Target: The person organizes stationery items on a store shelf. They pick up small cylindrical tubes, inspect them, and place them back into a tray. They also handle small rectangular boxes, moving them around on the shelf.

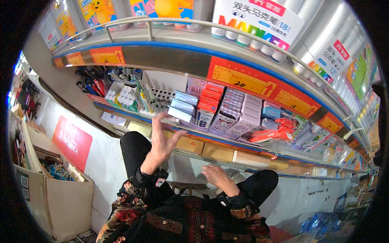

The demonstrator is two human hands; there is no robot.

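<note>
Raised before the shelf, my left hand (162, 144) holds nothing, its thumb and fingers spread apart. Its fingertips are nearest to a stack of pale blue boxes (182, 106) and a white pen rack (165, 80) with upright pens. My right hand (220, 178) hangs lower, over the gap between my knees, with nothing visible in it and the fingers loosely bent. To the right of the blue boxes stand red-and-white boxes (209, 101), then purple checked boxes (228, 112) and pale lilac boxes (249, 114). White-capped markers (124, 97) fill green boxes on the left.
Above runs a shelf with a metal guard rail (243, 32), price tags and clear marker cases (258, 24). Brown cardboard boxes (190, 145) line the lower shelf. An open carton (70, 200) stands on the tiled floor at left. A blue plastic bag (320, 223) lies at lower right.
</note>
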